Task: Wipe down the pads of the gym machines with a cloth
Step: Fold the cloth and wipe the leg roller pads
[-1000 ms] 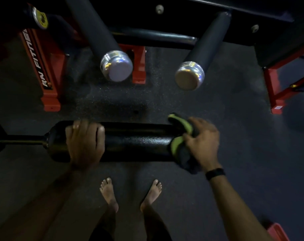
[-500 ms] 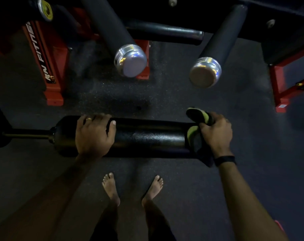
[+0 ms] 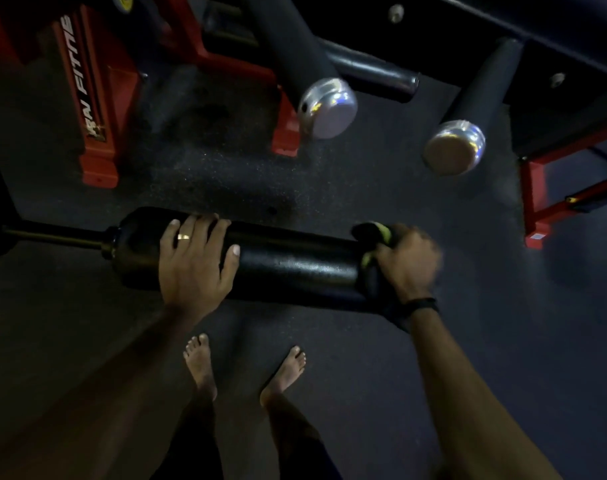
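Note:
A black cylindrical roller pad (image 3: 288,265) lies across the middle of the view on a thin metal bar (image 3: 52,235) that runs off to the left. My left hand (image 3: 194,261) wraps over the pad's left part, fingers over the top and thumb on the near side. My right hand (image 3: 407,261) grips a dark cloth with yellow-green edges (image 3: 375,237) against the pad's right end; its outline is blurred. Part of the cloth hangs below my wrist.
Two more black roller pads with shiny metal end caps (image 3: 328,107) (image 3: 456,147) point toward me above. Red machine frame feet (image 3: 97,140) (image 3: 537,202) stand on the dark rubber floor. My bare feet (image 3: 243,365) are right below the pad.
My right hand with the cloth has shifted slightly along the pad's right end and is now blurred. My left hand's thumb has spread out on the pad. The camera view has swung left.

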`<state>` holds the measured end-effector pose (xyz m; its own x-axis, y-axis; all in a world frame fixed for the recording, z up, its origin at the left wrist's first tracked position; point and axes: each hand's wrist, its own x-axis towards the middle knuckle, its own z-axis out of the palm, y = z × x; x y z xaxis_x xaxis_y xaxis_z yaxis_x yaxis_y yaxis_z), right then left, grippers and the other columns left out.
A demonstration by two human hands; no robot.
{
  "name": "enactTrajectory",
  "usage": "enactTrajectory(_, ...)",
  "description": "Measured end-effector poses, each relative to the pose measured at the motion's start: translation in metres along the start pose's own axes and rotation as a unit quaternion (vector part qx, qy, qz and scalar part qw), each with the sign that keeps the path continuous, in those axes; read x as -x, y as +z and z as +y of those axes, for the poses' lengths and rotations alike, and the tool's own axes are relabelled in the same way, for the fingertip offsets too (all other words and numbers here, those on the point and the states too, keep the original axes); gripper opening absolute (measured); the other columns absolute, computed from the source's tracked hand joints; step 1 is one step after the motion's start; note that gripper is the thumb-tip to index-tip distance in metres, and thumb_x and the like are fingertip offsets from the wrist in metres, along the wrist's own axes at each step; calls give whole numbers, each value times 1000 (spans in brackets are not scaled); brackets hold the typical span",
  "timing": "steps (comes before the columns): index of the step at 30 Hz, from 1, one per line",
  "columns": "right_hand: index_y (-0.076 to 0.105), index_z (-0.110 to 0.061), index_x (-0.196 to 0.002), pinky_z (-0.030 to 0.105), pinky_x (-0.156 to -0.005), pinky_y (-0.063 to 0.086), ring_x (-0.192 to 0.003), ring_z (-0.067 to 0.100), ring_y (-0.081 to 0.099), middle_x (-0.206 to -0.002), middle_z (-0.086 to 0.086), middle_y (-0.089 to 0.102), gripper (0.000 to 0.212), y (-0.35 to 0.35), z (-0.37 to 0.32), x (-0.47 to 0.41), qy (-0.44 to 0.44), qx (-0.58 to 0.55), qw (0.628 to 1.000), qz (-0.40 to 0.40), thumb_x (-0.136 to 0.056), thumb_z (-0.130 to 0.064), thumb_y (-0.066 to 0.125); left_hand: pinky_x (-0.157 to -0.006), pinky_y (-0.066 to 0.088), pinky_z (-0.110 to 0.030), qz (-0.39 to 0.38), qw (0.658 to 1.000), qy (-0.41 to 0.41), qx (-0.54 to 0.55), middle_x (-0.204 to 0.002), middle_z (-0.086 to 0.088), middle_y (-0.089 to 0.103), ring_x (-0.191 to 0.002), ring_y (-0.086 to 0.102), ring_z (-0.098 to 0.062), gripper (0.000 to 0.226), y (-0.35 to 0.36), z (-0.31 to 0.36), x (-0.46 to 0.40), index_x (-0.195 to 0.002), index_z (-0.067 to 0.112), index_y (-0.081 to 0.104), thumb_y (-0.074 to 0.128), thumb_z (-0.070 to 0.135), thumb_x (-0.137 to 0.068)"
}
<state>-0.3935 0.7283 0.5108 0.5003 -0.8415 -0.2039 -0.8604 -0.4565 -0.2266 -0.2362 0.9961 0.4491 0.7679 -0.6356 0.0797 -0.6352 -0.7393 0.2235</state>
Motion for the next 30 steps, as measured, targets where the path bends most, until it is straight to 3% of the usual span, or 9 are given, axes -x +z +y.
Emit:
enactTrajectory(3,70,-24,-109,47,-89,50,-99,31,63,-107,6,69,42,29,-56,31,-152,-42,987,-25,-72,-38,57,-117,21,-49,-4,1000,8,29,-142,-13,52,-139,42,-32,51,-6,3,22,-136,7,54,36,39,-101)
enactTrajectory(6,70,-17,-116,47,-99,48,-110,31,63,-117,7,69,49,23,-20,34,-246,-72,966,-35,-73,-38,60,-106,30,-48,-14,999,22,34,-134,-11,56,-129,49,-31,46,-22,-1,19,-128,9,59,40,39,-99)
enactTrajectory(9,72,-13,-109,43,-89,51,-102,37,66,-108,12,71,47,-9,45,21,-54,-69,996,36,-68,-34,62,-88,36,-46,-45,999,6,-11,-109,-12,62,-104,54,-31,44,-30,-4,-26,-106,11,67,33,39,-101)
enactTrajectory(12,71,-20,-106,41,-79,54,-94,37,66,-102,12,71,49,-13,36,8,71,-45,996,31,-67,-43,53,-95,39,-47,-146,986,-19,-77,-102,-13,68,-99,61,-30,54,-25,-2,-54,-97,10,70,27,42,-103)
enactTrajectory(14,72,-23,-106,44,-81,55,-91,35,67,-101,10,73,50,7,-8,13,-30,-7,999,17,-67,-45,49,-95,40,-46,-174,983,-6,-59,-93,-12,72,-92,64,-30,59,-22,-3,-41,-94,9,72,24,42,-103)
enactTrajectory(18,70,-15,-118,39,-99,47,-110,25,62,-119,9,69,49,27,-36,35,-245,-57,966,-59,-76,-37,58,-110,33,-51,-138,990,17,-9,-124,-15,65,-122,55,-33,55,-27,-11,-13,-127,6,61,27,43,-104)
enactTrajectory(24,71,-19,-119,49,-90,55,-106,41,66,-110,20,72,59,-19,10,-5,144,-28,989,-14,-67,-44,60,-87,37,-44,-118,991,42,-41,-103,-13,68,-101,59,-30,54,-34,-16,-32,-107,8,69,29,44,-102)
enactTrajectory(27,72,-22,-115,42,-85,56,-99,32,69,-107,10,74,52,16,-60,15,-11,-17,999,-40,-68,-40,59,-84,37,-42,-178,983,12,-32,-90,-12,69,-91,61,-29,53,-38,-7,-70,-89,9,70,33,44,-102)
enactTrajectory(30,69,-18,-119,34,-100,46,-111,21,62,-119,3,69,50,38,-78,48,-228,-53,970,-69,-72,-33,61,-95,34,-43,-273,961,17,-34,-104,-11,70,-103,61,-27,58,-26,-8,-85,-99,14,70,24,49,-102)
